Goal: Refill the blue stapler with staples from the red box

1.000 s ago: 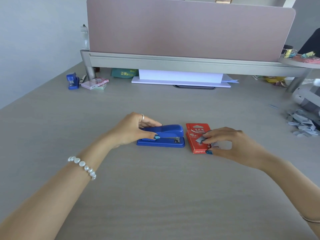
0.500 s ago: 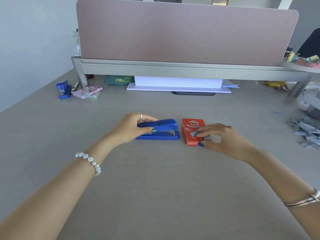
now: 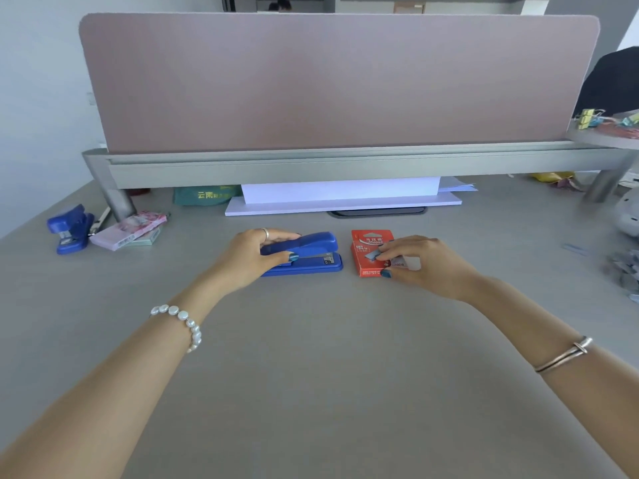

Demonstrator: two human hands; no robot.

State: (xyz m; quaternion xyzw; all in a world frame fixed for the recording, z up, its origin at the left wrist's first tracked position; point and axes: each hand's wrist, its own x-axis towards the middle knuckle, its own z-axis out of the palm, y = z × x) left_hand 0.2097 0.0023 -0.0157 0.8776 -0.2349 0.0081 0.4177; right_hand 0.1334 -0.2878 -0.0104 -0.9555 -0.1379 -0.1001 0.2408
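Gripping the blue stapler, left hand; right hand pinching red box, bare desk nearer.

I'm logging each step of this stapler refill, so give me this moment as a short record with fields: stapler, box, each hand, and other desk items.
stapler: blue stapler, closed, flat on the grey desk
box: red box, lying flat, right of the stapler, apart from it
left hand: left hand grips the stapler's rear end
right hand: right hand rests on the box, fingers pinching at its right end
staples: none out of the box yet
other items: small blue stapler and pink box at far left
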